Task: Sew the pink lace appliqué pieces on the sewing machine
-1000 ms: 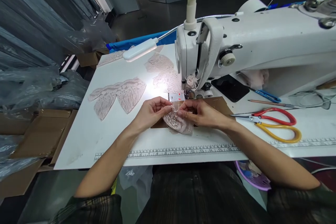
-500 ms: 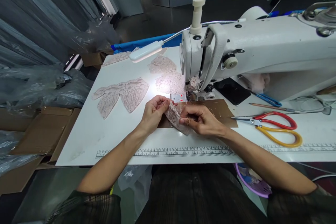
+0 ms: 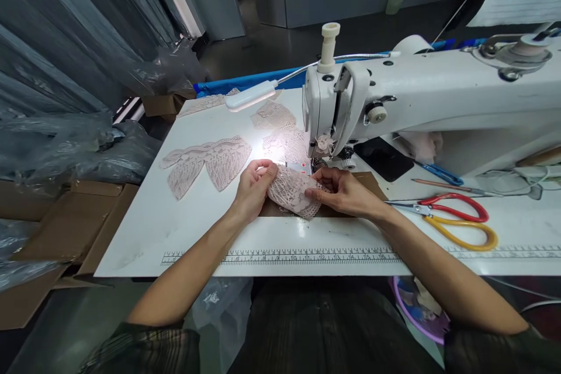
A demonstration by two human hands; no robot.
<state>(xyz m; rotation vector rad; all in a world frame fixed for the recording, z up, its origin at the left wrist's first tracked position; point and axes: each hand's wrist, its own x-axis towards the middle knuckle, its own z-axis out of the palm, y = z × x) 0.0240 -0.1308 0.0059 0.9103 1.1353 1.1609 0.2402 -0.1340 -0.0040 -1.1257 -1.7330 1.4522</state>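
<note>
A small pale pink lace piece (image 3: 291,194) lies spread in front of the needle area of a white sewing machine (image 3: 394,99). My left hand (image 3: 254,187) pinches its left edge with curled fingers. On its right edge my right hand (image 3: 344,191) presses with thumb and fingertips closed on the lace. Under the lace lies a brown cardboard sheet (image 3: 368,184) on the white table (image 3: 175,228). The machine's gooseneck lamp (image 3: 252,96) lights the spot.
More lace pieces (image 3: 205,160) lie on the table to the left and behind the needle. Red-and-yellow scissors (image 3: 451,216), a pencil (image 3: 442,185) and blue snips (image 3: 440,173) lie to the right. A printed ruler (image 3: 280,257) runs along the front edge. Cardboard boxes (image 3: 61,228) and plastic sheeting stand at the left.
The lace piece has been opened out flat and shifted up toward the needle; both hands moved with it. The camera tilted up a little.
</note>
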